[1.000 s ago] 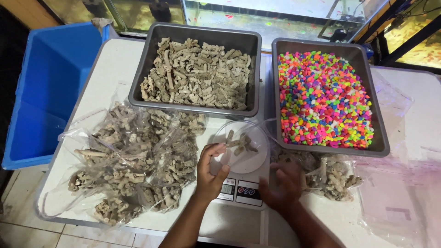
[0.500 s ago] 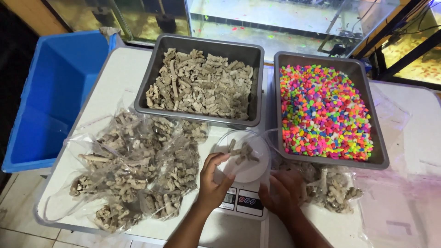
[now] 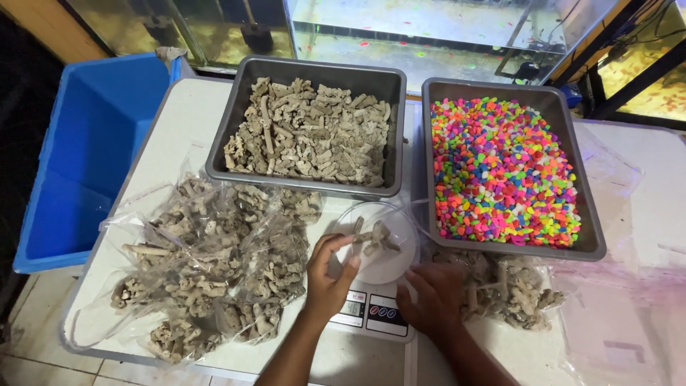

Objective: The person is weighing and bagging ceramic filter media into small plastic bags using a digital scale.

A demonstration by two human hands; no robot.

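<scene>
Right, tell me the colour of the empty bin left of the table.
Blue. The bin shows best, and only, in the head view.

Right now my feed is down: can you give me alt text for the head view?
Two bare hands work at a small digital kitchen scale: the left hand curls at a clear bag holding a few coral rubble pieces on the pan, and the right hand rests beside the scale. Behind sit a grey tray of coral rubble and a grey tray of neon gravel; filled bags lie left.
</scene>
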